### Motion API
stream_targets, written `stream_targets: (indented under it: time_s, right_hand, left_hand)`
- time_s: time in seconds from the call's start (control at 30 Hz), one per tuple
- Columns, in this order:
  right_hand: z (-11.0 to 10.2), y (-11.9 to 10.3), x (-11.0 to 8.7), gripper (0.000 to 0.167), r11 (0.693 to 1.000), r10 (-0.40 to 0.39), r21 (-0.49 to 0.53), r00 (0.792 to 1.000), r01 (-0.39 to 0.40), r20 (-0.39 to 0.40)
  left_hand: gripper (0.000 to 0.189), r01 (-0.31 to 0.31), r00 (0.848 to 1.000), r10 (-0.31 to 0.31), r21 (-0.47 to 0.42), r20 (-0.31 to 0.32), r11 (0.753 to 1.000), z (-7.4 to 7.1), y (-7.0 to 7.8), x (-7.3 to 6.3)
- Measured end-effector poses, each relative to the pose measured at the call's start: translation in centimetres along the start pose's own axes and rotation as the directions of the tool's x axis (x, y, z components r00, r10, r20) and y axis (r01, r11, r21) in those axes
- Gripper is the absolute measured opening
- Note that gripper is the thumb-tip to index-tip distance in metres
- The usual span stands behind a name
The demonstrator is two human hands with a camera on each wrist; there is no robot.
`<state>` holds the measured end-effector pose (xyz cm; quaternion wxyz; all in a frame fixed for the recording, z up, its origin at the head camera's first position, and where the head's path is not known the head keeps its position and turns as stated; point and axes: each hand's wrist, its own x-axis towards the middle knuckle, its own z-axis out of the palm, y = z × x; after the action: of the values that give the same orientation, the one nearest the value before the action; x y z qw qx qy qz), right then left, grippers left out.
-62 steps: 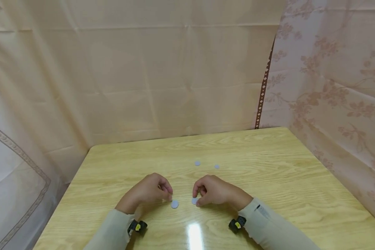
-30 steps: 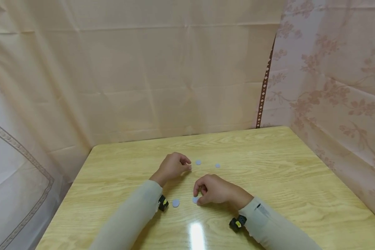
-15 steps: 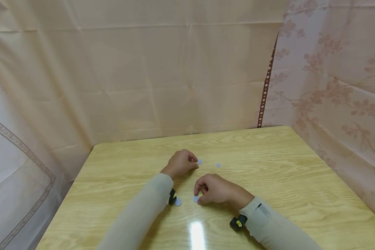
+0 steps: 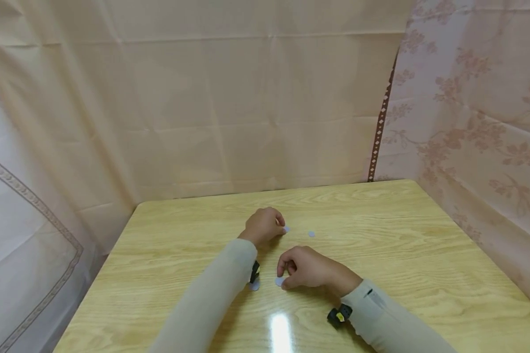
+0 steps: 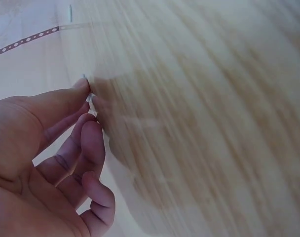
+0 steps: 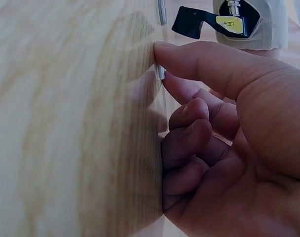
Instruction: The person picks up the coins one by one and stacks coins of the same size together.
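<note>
Four small pale grey discs lie flat on a wooden table (image 4: 181, 235), roughly midway between its left and right edges. The left hand (image 4: 264, 226) reaches toward the table's far edge, thumb and forefinger nearly together, with the far disc (image 4: 286, 229) pinched between their tips and the other fingers loosely curled. To the right of that disc, nearer the table's far right corner, lies the lone disc (image 4: 311, 234), well apart from both hands.

The right hand (image 4: 308, 267) is lower on the table — farther from the far edge — with its thumb and forefinger bent in a narrow pinch on the near disc (image 4: 279, 281); its remaining fingers are curled, close to the tabletop. Just left of it is the partly covered disc (image 4: 255, 286), beside the black wrist camera (image 4: 254, 271) on the left sleeve (image 4: 216, 287).

Past the far edge hangs a beige curtain (image 4: 212, 108); along the right edge is a flowered cloth (image 4: 481, 108) — pinkish, with branches. A bright reflection (image 4: 281, 333) shines on the tabletop in front.
</note>
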<state>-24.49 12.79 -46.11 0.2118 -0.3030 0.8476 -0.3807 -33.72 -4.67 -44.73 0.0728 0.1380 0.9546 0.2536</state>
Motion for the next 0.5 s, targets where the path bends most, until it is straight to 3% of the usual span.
stream_targets:
  time_s: [0.5]
  right_hand:
    - [0.02, -0.01, 0.01, 0.014, 1.000, -0.005, 0.007, 1.000, 0.005, 0.001]
  left_hand:
    - [0.010, -0.013, 1.000, 0.013, -0.026, 0.012, 1.000, 0.05, 0.37, 0.14]
